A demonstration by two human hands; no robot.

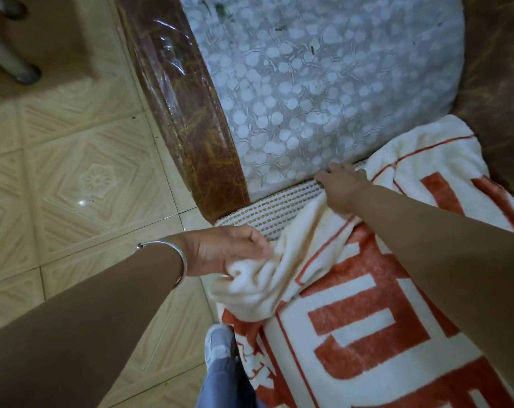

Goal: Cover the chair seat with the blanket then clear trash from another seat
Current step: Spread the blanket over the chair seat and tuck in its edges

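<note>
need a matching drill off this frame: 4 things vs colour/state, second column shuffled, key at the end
Things:
1. blanket
2. left hand
3. lace cushion cover
4. bracelet

Colour or state:
A. white, dotted, with small dark bits on it
B. silver, round a wrist
C. cream with orange print
D. grips a bunched cloth edge

Pairs: 1-C, 2-D, 3-A, 4-B
</note>
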